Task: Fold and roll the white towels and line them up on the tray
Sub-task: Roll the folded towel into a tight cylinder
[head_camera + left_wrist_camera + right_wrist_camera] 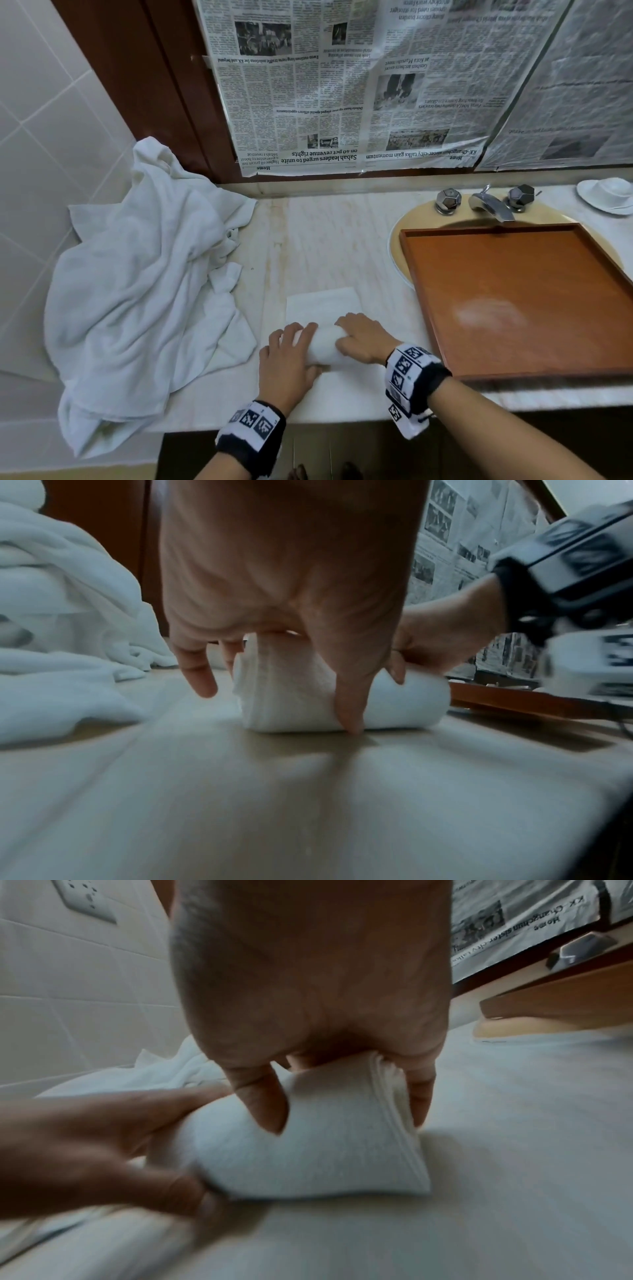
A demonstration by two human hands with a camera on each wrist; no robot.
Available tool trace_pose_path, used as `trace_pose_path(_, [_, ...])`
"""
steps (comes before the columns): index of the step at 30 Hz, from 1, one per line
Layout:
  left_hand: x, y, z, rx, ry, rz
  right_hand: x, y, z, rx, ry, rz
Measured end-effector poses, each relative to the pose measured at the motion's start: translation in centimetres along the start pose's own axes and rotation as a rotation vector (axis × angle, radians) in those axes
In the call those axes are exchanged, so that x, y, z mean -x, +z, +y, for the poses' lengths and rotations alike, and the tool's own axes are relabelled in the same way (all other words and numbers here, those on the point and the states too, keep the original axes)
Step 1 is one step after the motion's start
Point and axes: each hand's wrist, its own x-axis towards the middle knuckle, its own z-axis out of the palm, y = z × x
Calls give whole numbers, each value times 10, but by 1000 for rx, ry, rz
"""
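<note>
Head view: newspaper (342,85) headline "Sabah leaders urged"

White tiled wall (51,102) left; newspaper (342,85) behind marble counter (325,240).

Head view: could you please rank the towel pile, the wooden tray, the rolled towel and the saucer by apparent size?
1. towel pile and wooden tray: similar, unranked
2. rolled towel
3. saucer, partly cut off and farther away

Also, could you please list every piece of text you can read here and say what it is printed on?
All on the upside-down newspaper sheets on the wall:
"Sabah leaders urged to unite on 40 pct revenue rights"
"KK-Changchun sister-city talks gain momentum"
"Home"
Article text and smaller headlines: too small to read.
Wristband markers: patterns, no words.
</note>
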Motion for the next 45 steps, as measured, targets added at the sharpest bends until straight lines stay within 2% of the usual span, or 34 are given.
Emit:
trace_pose_path(1, [-5,-3,-1,-15,-3,-27,5,7,1,36,-23,79])
trace_pose_path(3, [-18,-13,-3,-23,-17,-145,21,27,3,184,-96,340])
trace_pose_path(5, [-31,-24,-3,-32,-24,-238,32,47,1,272,-134,472])
trace_pose_path(6, [-38,-30,-3,-33,-21,-279,33,53,1,273,-139,486])
trace_pose_path(9, [-48,-35,-6,17,-10,-338,23,55,6,277,-113,439])
trace_pose_path(11, [-46,-30,-8,88,-7,-245,11,39,9,246,-99,374])
trace_pose_path(15, [-25,-12,-9,112,59,-47,-4,1,10,21,-61,141])
trace_pose_path(17, [-22,-7,-9,94,51,-41,-3,-10,10,-20,-51,22])
trace_pose_path(19, [-25,-12,-7,46,33,-131,4,-14,11,-17,-32,-72])
trace_pose_path(21, [-31,-21,-3,10,27,-250,15,-6,9,54,-33,-21])
trace_pose_path(23, [-41,-30,1,25,-2,-356,28,12,5,222,-70,239])
trace_pose_path(26, [-53,-38,0,91,-45,-485,38,37,-2,358,-88,390])
trace_pose_path(29, [-55,-36,-4,213,-66,-479,28,38,4,370,-86,360])
trace_pose_path(32, [-43,-26,-9,337,-42,-285,12,18,5,324,-87,266])
trace_pose_path(34, [-33,-22,-11,306,-2,-158,2,3,6,231,-99,177])
trace_pose_path(36, [-29,-18,-13,240,-4,-103,-4,-8,7,116,-83,100])
trace_pose_path(38, [-32,-17,-14,247,-65,-148,-8,-14,9,23,-42,67])
trace_pose_path(40, [-42,-18,-17,300,-117,-264,-9,-14,11,4,-2,51])
trace_pose_path(45, [-62,-39,-19,346,-14,-461,-3,-12,14,-9,72,-1])
